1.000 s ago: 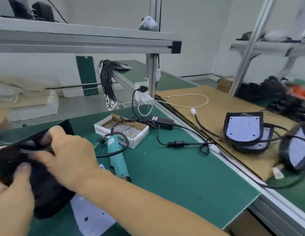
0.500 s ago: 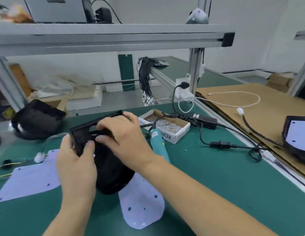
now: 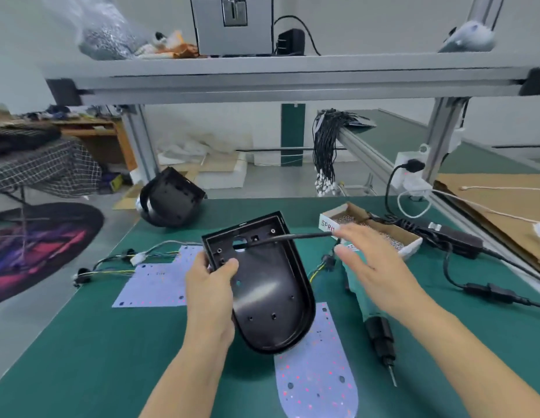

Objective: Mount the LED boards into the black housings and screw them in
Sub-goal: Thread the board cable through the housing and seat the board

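My left hand grips the left edge of a black housing, held tilted above the green mat with its hollow side facing me. A black cable runs out of the round hole near the housing's top edge to the right. My right hand pinches the cable's end at its fingertips, to the right of the housing. One white LED board lies on the mat, partly under the housing. A second LED board with coloured wires lies to the left.
A teal electric screwdriver lies under my right hand. A cardboard box of screws and a black power adapter sit at the right. Another black housing rests at the mat's far left edge. An aluminium shelf runs overhead.
The view has swung left. The housing now shows its hollow side, held by my left hand alone. My right hand has come off it and drawn the black cable out to the right.
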The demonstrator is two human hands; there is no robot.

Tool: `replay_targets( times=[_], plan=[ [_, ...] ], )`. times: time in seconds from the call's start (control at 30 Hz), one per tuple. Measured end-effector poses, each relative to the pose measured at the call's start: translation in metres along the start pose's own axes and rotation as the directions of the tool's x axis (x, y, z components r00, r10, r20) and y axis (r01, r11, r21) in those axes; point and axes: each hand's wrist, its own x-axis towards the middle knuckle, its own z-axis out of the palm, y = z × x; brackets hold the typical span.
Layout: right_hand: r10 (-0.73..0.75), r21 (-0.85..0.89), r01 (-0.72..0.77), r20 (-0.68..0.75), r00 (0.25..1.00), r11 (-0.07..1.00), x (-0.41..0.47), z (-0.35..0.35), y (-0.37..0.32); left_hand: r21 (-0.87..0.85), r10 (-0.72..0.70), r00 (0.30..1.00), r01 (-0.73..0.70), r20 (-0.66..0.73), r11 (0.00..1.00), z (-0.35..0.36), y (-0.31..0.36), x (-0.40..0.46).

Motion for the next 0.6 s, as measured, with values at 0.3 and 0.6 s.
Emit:
replay_targets(
  times=[0.3,0.6],
  plan=[
    [-0.045,0.094,0.026,0.206,0.978,0.995,0.013,-0.026,0.014,0.077,0.131,0.986,-0.139,0.103,0.987,0.025,0.011,-0.023],
    [-0.056,0.195,0.105,-0.242,0.969,0.975,0.013,0.021,-0.048,0.382,0.469,0.84,-0.543,0.274,0.748,0.056,0.004,-0.035]
  ],
)
